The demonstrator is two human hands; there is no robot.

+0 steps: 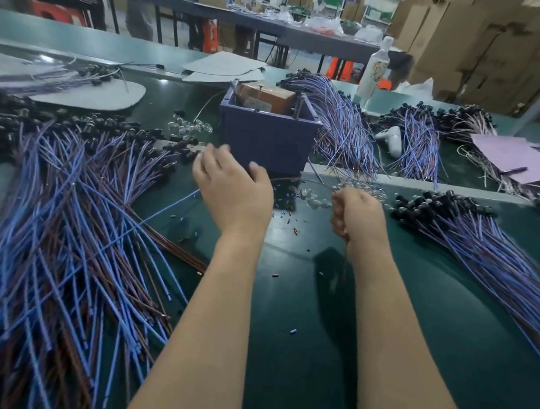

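Green bench [303, 315], buried in wire. Big left pile of blue and brown wires [57, 240] fans toward the camera, black-capped ends pointing at the far side. A similar right pile [479, 243] lies on the other side.

Left hand [232, 190]: fingers spread and relaxed, holding nothing, hovering just in front of the blue box [266, 138] and near the capped ends of the left pile. One loose blue wire [168, 207] runs out from under it toward the left pile.

Right hand [357, 215]: curled into a fist, looks clamped on a thin dark wire [346, 264] that trails down below the wrist. Can't see what's inside the fist. It sits right at a scatter of clear LEDs [315, 201], between the box and the right pile.

Box holds a brown carton and some tools. More wire bundles [344, 127] lie behind it, plus a white bottle [374, 69] and a pink sheet [515, 157] far right. Small insulation offcuts dot the bench between the hands.
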